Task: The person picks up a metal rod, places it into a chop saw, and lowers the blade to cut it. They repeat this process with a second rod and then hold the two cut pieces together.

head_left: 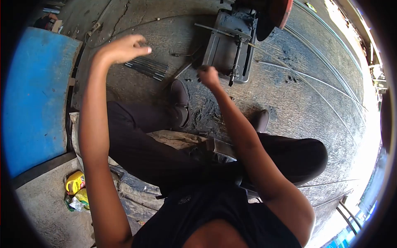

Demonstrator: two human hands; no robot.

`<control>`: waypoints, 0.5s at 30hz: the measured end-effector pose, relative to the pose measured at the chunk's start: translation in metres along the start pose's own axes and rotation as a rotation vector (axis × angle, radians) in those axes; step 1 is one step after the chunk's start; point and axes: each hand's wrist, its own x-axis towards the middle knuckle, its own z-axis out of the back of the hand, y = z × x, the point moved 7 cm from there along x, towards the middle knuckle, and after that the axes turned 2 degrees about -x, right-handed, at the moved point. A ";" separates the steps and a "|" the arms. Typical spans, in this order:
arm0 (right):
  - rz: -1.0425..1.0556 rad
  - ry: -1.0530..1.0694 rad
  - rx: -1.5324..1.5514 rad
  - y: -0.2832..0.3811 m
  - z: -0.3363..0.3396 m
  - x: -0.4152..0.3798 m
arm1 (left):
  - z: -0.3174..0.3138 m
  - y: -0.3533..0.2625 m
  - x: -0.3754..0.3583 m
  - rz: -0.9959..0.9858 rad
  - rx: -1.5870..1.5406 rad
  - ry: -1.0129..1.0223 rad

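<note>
My left hand (pixel 124 48) hovers above the floor near a bundle of short metal rods (pixel 147 67); its fingers are bent, the thumb stands apart, and nothing shows in it. My right hand (pixel 209 77) is closed beside the near left corner of a cut-off saw's base (pixel 211 51). What it holds, if anything, is hidden. A thin metal rod (pixel 206 28) lies across the saw's base, at the vise screw (pixel 237 58). The saw's red guard (pixel 285 14) is at the top, with a dark round part beside it.
Long metal rods (pixel 314 78) stretch over the floor on the right. A blue panel (pixel 35 99) stands at left, with a yellow container (pixel 75 182) below it. Dark grit and small pieces lie around my shoes (pixel 179 93). A cable curves over the floor behind the left hand.
</note>
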 end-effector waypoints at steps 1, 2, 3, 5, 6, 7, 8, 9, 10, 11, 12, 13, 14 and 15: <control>0.082 0.054 -0.241 0.000 -0.026 0.005 | 0.009 0.000 0.002 -0.063 -0.023 -0.109; 0.167 0.109 -0.477 -0.008 -0.052 0.013 | 0.020 -0.002 0.004 -0.126 -0.042 -0.220; 0.164 0.114 -0.480 -0.018 -0.066 0.023 | 0.028 -0.004 0.003 -0.129 -0.053 -0.308; 0.323 0.152 -0.729 -0.020 -0.092 0.039 | 0.029 0.001 0.007 -0.141 -0.034 -0.359; 0.320 0.160 -0.731 -0.025 -0.099 0.051 | 0.032 0.004 0.008 -0.152 -0.012 -0.414; 0.401 0.171 -0.748 -0.023 -0.108 0.056 | 0.032 0.008 0.011 -0.146 -0.018 -0.406; 0.485 0.187 -0.762 -0.027 -0.120 0.066 | 0.027 0.014 0.014 -0.119 -0.033 -0.309; 0.559 0.266 -0.919 -0.035 -0.139 0.079 | 0.020 0.021 0.015 -0.087 -0.047 -0.207; 0.560 0.290 -0.913 -0.051 -0.149 0.091 | 0.018 0.027 0.016 -0.067 -0.054 -0.195; 0.743 0.190 -1.045 -0.054 -0.155 0.100 | 0.019 0.033 0.018 -0.061 -0.053 -0.190; 0.927 0.078 -1.165 -0.053 -0.164 0.098 | 0.018 0.038 0.018 -0.055 -0.050 -0.183; 0.868 0.029 -1.039 -0.040 -0.160 0.097 | 0.017 0.042 0.018 -0.038 -0.050 -0.180; 0.874 0.037 -1.033 -0.028 -0.159 0.096 | 0.020 0.040 0.017 -0.061 -0.055 -0.232; 0.858 0.188 -1.077 -0.025 -0.163 0.095 | 0.023 0.038 0.016 -0.088 -0.061 -0.283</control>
